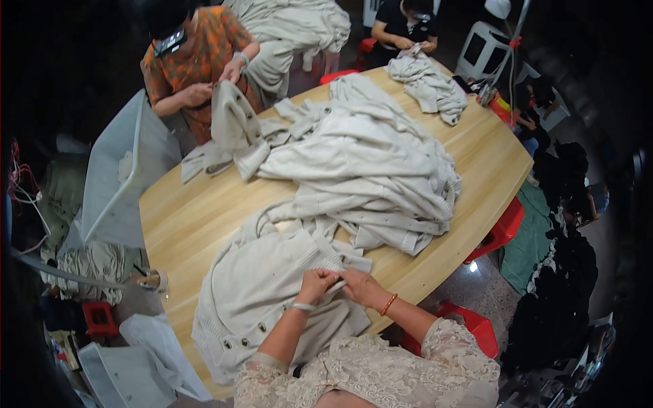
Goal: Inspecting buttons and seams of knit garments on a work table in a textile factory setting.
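A light grey knitted cardigan [262,272] lies spread on the near part of the wooden table [183,217]. Several dark round buttons run along its lower edge. My left hand [316,285] is closed on a ribbed edge of the cardigan, fingertips pinched together. Close beside it, almost touching, my right hand [359,285] also grips that edge. Anything small between my fingertips is too fine to make out. Just beyond my hands sits a large heap of similar grey knitwear [371,163], some pieces with small buttons.
Across the table at the left, a person in an orange patterned shirt [224,41] handles a grey garment. Another person in black [408,27] works at the far end. A white bin [115,177] and a cup [153,280] are left; red stools [500,231] stand right.
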A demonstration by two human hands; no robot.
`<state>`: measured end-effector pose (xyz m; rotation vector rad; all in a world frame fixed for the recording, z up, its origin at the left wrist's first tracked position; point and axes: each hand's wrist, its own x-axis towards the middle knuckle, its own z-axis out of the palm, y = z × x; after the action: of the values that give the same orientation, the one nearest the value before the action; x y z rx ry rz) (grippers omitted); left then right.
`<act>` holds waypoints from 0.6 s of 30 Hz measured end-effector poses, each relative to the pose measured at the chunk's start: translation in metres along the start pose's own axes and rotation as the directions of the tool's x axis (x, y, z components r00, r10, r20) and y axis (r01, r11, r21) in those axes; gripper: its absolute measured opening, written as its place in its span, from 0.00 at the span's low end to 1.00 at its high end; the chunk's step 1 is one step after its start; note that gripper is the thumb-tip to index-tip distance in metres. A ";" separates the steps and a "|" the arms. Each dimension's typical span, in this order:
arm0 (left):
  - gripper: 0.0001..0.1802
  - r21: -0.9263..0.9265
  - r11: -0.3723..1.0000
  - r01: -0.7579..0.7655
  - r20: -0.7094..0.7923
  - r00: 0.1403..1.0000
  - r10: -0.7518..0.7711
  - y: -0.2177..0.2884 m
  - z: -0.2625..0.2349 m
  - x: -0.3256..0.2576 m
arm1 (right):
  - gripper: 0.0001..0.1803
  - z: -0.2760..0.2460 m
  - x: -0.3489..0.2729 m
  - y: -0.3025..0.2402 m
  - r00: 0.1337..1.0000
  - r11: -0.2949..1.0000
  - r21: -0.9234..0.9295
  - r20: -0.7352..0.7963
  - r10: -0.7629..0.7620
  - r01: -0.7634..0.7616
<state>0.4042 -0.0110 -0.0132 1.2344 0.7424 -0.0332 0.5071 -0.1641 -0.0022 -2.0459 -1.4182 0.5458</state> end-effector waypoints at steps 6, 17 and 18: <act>0.20 0.511 0.789 -0.341 0.206 0.940 0.273 0.018 -0.008 -0.036 | 0.18 -0.004 -0.001 0.000 0.998 0.998 0.053 0.052 -0.035 0.032; 0.14 0.236 0.956 -0.175 0.048 0.985 0.168 -0.004 -0.018 -0.049 | 0.16 -0.026 0.005 -0.013 0.969 0.901 0.418 0.246 0.015 -0.120; 0.14 0.230 0.957 -0.179 0.030 0.984 0.176 -0.003 -0.015 -0.053 | 0.16 -0.022 0.003 -0.012 0.967 0.904 0.413 0.256 -0.001 -0.108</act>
<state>0.3549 -0.0184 0.0098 1.5196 0.6290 0.0228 0.5130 -0.1633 0.0224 -1.7090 -1.2429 1.0711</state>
